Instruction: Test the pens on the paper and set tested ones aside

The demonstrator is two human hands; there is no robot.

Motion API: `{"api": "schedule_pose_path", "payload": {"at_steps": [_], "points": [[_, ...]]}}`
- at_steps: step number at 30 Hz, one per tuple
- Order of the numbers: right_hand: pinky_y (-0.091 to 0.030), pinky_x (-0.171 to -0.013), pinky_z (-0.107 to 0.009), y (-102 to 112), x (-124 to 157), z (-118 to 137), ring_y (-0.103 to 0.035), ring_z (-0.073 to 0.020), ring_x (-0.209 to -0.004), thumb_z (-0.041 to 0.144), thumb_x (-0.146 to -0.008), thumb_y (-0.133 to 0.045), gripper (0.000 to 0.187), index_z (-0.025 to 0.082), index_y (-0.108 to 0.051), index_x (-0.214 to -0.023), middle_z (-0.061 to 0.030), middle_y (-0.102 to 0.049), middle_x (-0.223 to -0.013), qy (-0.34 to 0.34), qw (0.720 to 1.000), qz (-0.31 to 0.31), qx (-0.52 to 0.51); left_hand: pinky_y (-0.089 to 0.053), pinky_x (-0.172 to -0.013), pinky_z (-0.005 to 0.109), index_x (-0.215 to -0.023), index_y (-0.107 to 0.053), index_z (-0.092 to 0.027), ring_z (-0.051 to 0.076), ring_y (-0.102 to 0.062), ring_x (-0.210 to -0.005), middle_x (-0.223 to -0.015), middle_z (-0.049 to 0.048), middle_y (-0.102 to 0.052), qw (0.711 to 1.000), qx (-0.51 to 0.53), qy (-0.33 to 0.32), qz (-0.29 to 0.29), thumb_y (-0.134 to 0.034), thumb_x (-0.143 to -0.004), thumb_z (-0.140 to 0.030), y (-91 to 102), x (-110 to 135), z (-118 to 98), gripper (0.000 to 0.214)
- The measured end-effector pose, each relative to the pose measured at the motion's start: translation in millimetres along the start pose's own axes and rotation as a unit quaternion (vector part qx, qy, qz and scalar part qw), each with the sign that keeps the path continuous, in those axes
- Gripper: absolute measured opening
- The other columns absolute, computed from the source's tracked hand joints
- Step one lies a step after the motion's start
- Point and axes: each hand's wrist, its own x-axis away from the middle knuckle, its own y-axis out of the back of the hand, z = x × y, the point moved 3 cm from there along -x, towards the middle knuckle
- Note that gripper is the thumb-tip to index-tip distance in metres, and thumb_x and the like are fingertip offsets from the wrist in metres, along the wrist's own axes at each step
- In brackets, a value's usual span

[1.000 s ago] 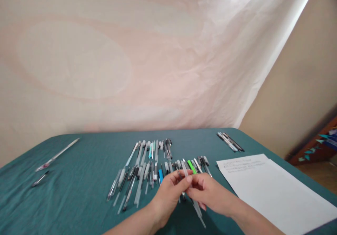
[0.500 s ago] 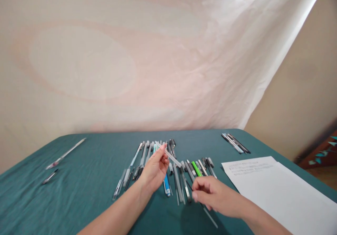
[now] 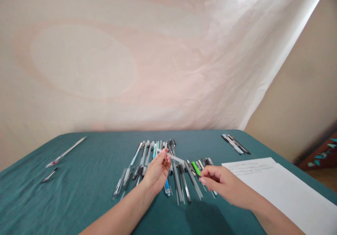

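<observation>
Left hand (image 3: 158,174) pinches a translucent tube (image 3: 177,158), right hand (image 3: 223,184) a thin dark stick (image 3: 196,173)

The left hand's grip is closed on the translucent tube, which slants from far left to near right above the pens (image 3: 144,154) in the middle of the tabletop (image 3: 86,196). The right hand, to the right of it, has its grip pinched on the thin dark stick, which points left and away toward the tube's near end; whether the two touch is hard to tell.

Beneath and around the hands, the pens lie in loose rows, mostly clear, gray and black. A bright green pen (image 3: 196,168) lies just beyond the right fingertips, and a blue pen (image 3: 167,188) lies just right of the left wrist. White paper (image 3: 286,196) covers the right side, with a small group of pens (image 3: 235,144) beyond it. At far left, a long pale pen (image 3: 67,151) lies beyond a short dark pen (image 3: 49,175).
</observation>
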Motion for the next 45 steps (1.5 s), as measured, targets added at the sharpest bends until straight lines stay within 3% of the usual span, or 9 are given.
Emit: {"api": "schedule_pose_path", "payload": {"at_steps": [16, 22, 25, 29, 31, 33, 37, 41, 45], "points": [[-0.028, -0.05, -0.021, 3.4, 0.3, -3.1, -0.038, -0.0086, -0.054, 0.033, -0.083, -0.051, 0.019, 0.017, -0.056, -0.075, 0.0043, -0.046, -0.06, 0.003, 1.0, -0.022, -0.014, -0.055, -0.056, 0.015, -0.09, -0.061, -0.008, 0.007, -0.06, -0.055, -0.068, 0.0045, -0.062, 0.998, -0.039, 0.026, 0.042, -0.05, -0.087, -0.009, -8.8, 16.6, 15.7, 0.012], [-0.033, -0.051, -0.021, 6.0, -3.1, -8.2, -0.045, -0.01, -0.058, 0.041, -0.081, -0.054, 0.026, 0.017, -0.056, -0.091, 0.0019, -0.053, -0.067, 0.009, 0.991, -0.102, -0.085, -0.057, -0.065, 0.018, -0.093, -0.062, -0.005, 0.012, -0.066, -0.068, -0.079, 0.0116, -0.066, 0.993, -0.057, 0.09, 0.055, -0.054, -0.084, -0.008, -10.0, 30.1, 35.4, 0.012], [-0.035, -0.046, -0.021, 11.8, -3.1, -4.9, -0.044, -0.0088, -0.051, 0.049, -0.086, -0.042, 0.036, 0.017, -0.055, -0.095, 0.0001, -0.053, -0.072, 0.019, 0.976, -0.167, -0.14, -0.057, -0.064, 0.019, -0.095, -0.062, -0.005, 0.015, -0.068, -0.073, -0.084, 0.0136, -0.067, 0.988, -0.047, 0.138, 0.044, -0.055, -0.084, -0.009, -8.4, 31.8, 39.0, 0.014], [-0.041, -0.045, -0.024, 27.8, -2.1, -5.9, -0.05, -0.0116, -0.054, 0.053, -0.089, -0.027, 0.046, 0.017, -0.055, -0.098, -0.0043, -0.054, -0.08, 0.053, 0.954, -0.217, -0.198, -0.057, -0.065, 0.018, -0.095, -0.061, -0.004, 0.015, -0.068, -0.075, -0.087, 0.0142, -0.068, 0.99, -0.003, 0.138, 0.002, -0.053, -0.085, -0.009, -2.4, 21.8, 31.8, 0.014], [-0.041, -0.046, -0.025, 37.6, -3.0, -13.5, -0.051, -0.0128, -0.055, 0.051, -0.089, -0.031, 0.043, 0.017, -0.056, -0.094, -0.004, -0.055, -0.076, 0.045, 0.961, -0.232, -0.141, -0.057, -0.065, 0.017, -0.094, -0.061, -0.005, 0.014, -0.068, -0.074, -0.085, 0.0124, -0.068, 0.991, 0.01, 0.134, -0.003, -0.051, -0.086, -0.01, -0.3, 15.9, 27.9, 0.013], [-0.041, -0.05, -0.026, 46.1, -5.9, -25.5, -0.051, -0.0136, -0.056, 0.046, -0.087, -0.04, 0.034, 0.018, -0.059, -0.088, -0.0027, -0.056, -0.071, 0.037, 0.97, -0.24, -0.01, -0.057, -0.064, 0.016, -0.093, -0.061, -0.005, 0.013, -0.068, -0.073, -0.085, 0.0115, -0.068, 0.991, 0.019, 0.132, -0.004, -0.05, -0.087, -0.011, 1.2, 11.9, 25.8, 0.014], [-0.042, -0.069, -0.03, 53.8, -16.3, -58.4, -0.055, -0.0176, -0.071, 0.031, -0.085, -0.044, 0.022, 0.019, -0.062, -0.081, -0.004, -0.059, -0.079, 0.059, 0.939, -0.244, 0.236, -0.058, -0.064, 0.017, -0.093, -0.061, -0.005, 0.014, -0.069, -0.073, -0.085, 0.0115, -0.068, 0.991, 0.029, 0.129, -0.005, -0.05, -0.087, -0.011, 3.1, 9.8, 25.8, 0.014], [-0.042, -0.07, -0.029, 50.6, -26.8, -92.8, -0.057, -0.0177, -0.074, 0.024, -0.084, -0.042, 0.024, 0.02, -0.065, -0.084, -0.0045, -0.059, -0.082, 0.024, 0.93, -0.195, 0.311, -0.058, -0.065, 0.019, -0.094, -0.062, -0.005, 0.014, -0.069, -0.074, -0.085, 0.012, -0.068, 0.992, 0.029, 0.126, 0.002, -0.05, -0.087, -0.01, 4.9, 9.5, 27.1, 0.014], [-0.042, -0.074, -0.027, 44.6, -30.7, -104.5, -0.058, -0.0172, -0.078, 0.021, -0.083, -0.042, 0.025, 0.022, -0.067, -0.086, -0.0043, -0.059, -0.084, 0.01, 0.934, -0.155, 0.322, -0.057, -0.069, 0.02, -0.097, -0.061, -0.005, 0.015, -0.068, -0.077, -0.087, 0.0131, -0.067, 0.992, 0.026, 0.123, 0.017, -0.051, -0.087, -0.01, 6.3, 9.2, 28.4, 0.015]]}}
